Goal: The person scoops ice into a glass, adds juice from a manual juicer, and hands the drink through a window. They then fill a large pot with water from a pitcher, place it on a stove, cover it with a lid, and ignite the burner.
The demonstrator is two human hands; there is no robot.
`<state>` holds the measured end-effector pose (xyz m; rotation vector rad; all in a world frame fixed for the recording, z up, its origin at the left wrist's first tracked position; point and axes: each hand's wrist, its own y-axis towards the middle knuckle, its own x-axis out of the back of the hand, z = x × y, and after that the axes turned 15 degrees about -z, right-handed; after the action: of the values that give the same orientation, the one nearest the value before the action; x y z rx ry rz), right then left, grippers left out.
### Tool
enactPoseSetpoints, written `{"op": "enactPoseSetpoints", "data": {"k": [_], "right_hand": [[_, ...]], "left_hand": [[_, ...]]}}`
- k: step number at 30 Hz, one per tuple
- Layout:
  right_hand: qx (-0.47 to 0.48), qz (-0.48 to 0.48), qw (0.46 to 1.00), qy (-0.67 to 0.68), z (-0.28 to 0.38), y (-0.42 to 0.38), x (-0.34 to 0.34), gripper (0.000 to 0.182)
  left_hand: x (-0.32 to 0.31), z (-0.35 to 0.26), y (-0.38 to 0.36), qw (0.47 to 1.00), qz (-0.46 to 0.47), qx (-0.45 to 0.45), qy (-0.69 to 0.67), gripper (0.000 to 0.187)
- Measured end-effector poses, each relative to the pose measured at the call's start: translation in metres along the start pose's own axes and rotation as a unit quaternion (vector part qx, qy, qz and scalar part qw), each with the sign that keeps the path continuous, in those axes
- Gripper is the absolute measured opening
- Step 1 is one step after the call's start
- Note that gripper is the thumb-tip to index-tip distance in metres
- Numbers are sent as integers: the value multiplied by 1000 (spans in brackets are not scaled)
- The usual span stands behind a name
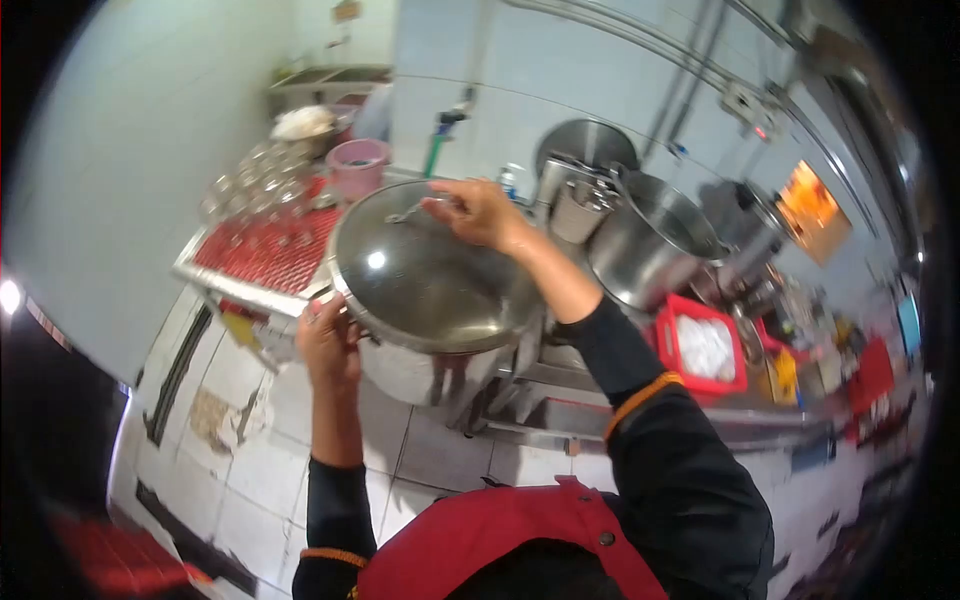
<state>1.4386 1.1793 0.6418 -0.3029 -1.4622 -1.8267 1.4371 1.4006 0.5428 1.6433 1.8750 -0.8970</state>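
Note:
A large steel pot with a round, shiny lid (430,285) stands at the centre. My right hand (475,212) is over the far part of the lid, its thumb and fingers closed round the small handle on top. At the near left rim, my left hand (330,338) has its fingers wrapped round the pot's side handle, which is mostly hidden by the fingers. The lid lies over the pot's mouth, and the pot's lower side (410,372) shows beneath it.
Glasses (265,190) stand on a red mat (262,255) at the left, beside a pink bucket (357,170). To the right are a big open pot (640,250), a container of utensils (578,212) and a red basket (705,372) holding white items. White tiles (445,455) cover the floor.

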Motion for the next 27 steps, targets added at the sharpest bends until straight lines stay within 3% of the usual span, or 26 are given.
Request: {"op": "enactPoseSetpoints", "data": {"k": [3, 4, 5, 7, 8, 11, 13, 17, 20, 27], "right_hand": [[-35, -110, 992, -59, -21, -25, 18, 31], [-121, -58, 986, -94, -22, -33, 27, 33], [-129, -65, 985, -98, -23, -44, 34, 33], [-229, -12, 972, -46, -28, -59, 43, 34], [-125, -65, 990, -2, -45, -68, 34, 31], [-93, -141, 986, -4, -60, -90, 20, 31], [-104, -143, 984, 4, -63, -92, 15, 33], [-148, -147, 978, -13, -62, -95, 14, 30], [-99, -177, 979, -10, -65, -95, 15, 28], [-98, -227, 969, 23, -76, -90, 17, 19]], "left_hand": [[-4, -1, -2, 1000, 1, 2, 4, 25], [-5, -2, -4, 1000, 1, 5, 6, 27], [-4, -2, -3, 1000, -8, 14, 12, 26], [-7, -4, -7, 999, -31, 12, 20, 25], [-8, -3, -7, 999, -23, 14, 24, 25], [-3, -2, -2, 999, -20, 16, 28, 23], [4, 1, 3, 999, 32, 19, 6, 21], [8, 1, 6, 999, 40, 25, 0, 21], [10, 2, 8, 998, 60, 24, 0, 23], [10, 0, 6, 998, 64, 29, -5, 24]]}}
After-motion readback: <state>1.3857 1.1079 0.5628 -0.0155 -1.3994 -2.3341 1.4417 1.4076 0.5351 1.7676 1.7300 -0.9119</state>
